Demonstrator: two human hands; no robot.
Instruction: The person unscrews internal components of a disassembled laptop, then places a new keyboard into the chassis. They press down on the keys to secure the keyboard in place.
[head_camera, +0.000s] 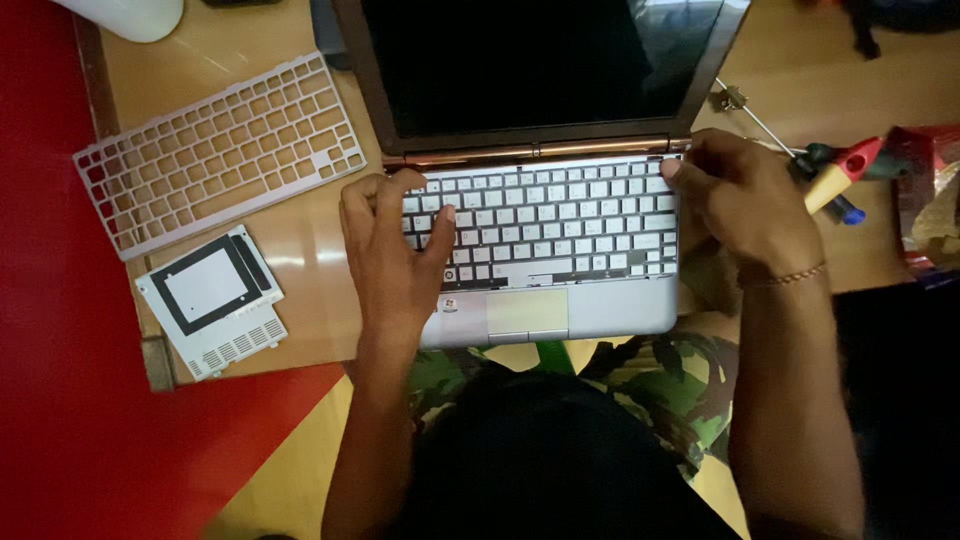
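A small silver laptop (610, 305) stands open on the wooden table (300, 250), its dark screen (540, 60) tilted back. My left hand (390, 250) lies flat on the left side of the white keyboard (550, 220), fingers spread and pressing on the keys near the upper left corner. My right hand (740, 200) rests at the keyboard's upper right corner, fingertips pushing on its edge by the hinge. Neither hand grips anything.
A loose white keyboard frame (215, 150) lies on the table at left, with a square grey cover plate (210, 300) below it. Screwdrivers (845, 170) with red and yellow handles lie at right beside a red box (925, 190). Red floor borders the table's left edge.
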